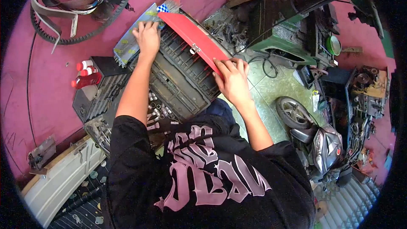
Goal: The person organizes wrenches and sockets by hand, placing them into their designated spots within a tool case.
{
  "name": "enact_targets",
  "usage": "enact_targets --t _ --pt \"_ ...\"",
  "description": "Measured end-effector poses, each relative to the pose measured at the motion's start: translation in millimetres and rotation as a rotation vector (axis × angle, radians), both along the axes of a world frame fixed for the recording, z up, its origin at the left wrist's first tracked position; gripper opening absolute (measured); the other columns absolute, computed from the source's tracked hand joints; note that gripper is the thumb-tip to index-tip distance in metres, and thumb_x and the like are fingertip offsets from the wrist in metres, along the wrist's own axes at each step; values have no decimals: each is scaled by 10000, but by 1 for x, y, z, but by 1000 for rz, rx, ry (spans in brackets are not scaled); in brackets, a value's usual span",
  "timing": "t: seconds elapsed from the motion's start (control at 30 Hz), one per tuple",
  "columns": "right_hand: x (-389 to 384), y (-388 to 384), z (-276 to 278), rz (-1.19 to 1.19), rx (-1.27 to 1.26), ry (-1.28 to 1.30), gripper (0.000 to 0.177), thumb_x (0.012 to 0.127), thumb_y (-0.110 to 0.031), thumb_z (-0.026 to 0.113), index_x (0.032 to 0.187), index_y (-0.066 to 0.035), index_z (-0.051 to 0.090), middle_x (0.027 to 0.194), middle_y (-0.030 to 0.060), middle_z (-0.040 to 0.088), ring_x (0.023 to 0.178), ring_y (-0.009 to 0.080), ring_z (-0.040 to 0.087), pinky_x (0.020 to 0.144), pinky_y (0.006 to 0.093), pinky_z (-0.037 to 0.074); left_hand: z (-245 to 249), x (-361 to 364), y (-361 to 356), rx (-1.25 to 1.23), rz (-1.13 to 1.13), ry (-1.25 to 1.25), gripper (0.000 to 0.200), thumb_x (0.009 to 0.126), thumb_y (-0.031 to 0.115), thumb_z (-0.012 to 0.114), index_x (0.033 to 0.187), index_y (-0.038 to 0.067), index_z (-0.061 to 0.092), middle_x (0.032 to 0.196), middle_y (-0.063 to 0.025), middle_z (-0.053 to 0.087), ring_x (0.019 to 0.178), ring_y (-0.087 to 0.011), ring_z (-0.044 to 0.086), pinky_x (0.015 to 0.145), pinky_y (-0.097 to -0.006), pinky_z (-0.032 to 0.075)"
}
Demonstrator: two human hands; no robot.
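A long red metal case (190, 36) with a silver latch lies slantwise across an open black tool case (173, 84). My right hand (232, 79) grips the near end of the red case, fingers over its top and thumb at its side. My left hand (148, 41) rests with fingers apart on a blue sheet or panel (128, 44) with yellow markings, left of the black case. Whether its fingertips hold anything is hard to see. Rows of dark slots show in the black case, partly hidden beneath the red one. Loose sockets (159, 111) lie close to my body.
Red-capped bottles (87, 79) stand on the left beside a black box (95, 97). Belts and a toothed ring (78, 40) hang on the pink wall. A green machine (277, 25) is at the back right, with a motorcycle wheel (293, 112) on the tiled floor.
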State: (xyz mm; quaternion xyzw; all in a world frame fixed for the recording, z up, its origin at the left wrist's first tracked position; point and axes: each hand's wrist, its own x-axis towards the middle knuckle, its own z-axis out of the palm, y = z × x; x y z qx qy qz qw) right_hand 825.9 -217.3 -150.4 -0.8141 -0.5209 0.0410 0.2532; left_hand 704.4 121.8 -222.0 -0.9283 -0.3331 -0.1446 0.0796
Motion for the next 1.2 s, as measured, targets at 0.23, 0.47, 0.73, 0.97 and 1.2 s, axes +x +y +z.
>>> enact_targets --t 0.23,0.47,0.73,0.97,1.2 --pt "7 -2 -3 39 28 17 492 863 -170 769 1348 -113 713 1194 69 702 1209 337 565 1099 494 385 -12 6 11 54 76 9 290 906 169 681 1182 195 770 1153 -31 740 1188 -279 583 1038 -558 379" --pt "29 -5 1 28 20 34 484 872 -175 769 1348 -106 720 1190 56 723 1198 319 570 1066 475 388 -10 3 13 57 130 -93 261 871 204 730 1125 196 791 1134 -22 752 1168 -275 585 1037 -556 374" --pt "31 -2 0 163 26 43 513 788 -195 811 1286 -85 753 1156 74 710 1199 313 572 1068 480 405 -8 -1 29 25 57 -92 221 882 268 772 1091 202 797 1113 -8 756 1151 -273 586 1021 -561 366" --pt "3 -3 -16 206 -12 103 574 760 -196 841 1317 -102 742 1183 72 677 1199 321 567 1068 485 415 -10 -1 37 21 61 -102 215 875 205 742 1080 208 809 1076 -7 765 1123 -267 601 1017 -568 364" --pt "-25 -1 -34 207 -26 83 579 790 -221 824 1353 -136 719 1218 66 659 1207 323 557 1038 494 418 -3 -10 35 1 11 -78 311 866 101 675 1118 213 820 1092 -7 772 1118 -264 613 1011 -558 364"
